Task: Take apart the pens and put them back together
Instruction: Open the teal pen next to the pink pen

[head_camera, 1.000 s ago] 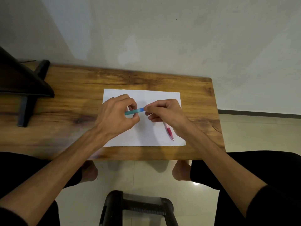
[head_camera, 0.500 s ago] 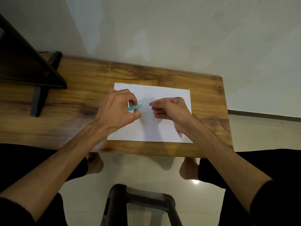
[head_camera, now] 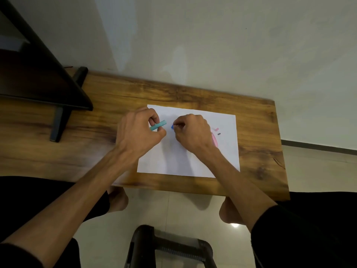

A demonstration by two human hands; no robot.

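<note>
Over the sheet's [head_camera: 193, 161] far edge, I hold a teal barrel [head_camera: 158, 125] pinched in my left hand [head_camera: 138, 132]; long axis runs left-right, open end toward the right. My right hand [head_camera: 193, 132] is closed on a small blue piece [head_camera: 172, 126], apart from the barrel. Disassembly looks underway: pink parts [head_camera: 215, 141] lie near the sheet's right edge; reassembly remains.

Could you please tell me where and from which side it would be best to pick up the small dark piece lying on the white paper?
Probably from straight above, pinching across its short sides: the small dark piece lies flat on the white paper sheet, apart from the small pink piece and just beyond the right hand.
</note>
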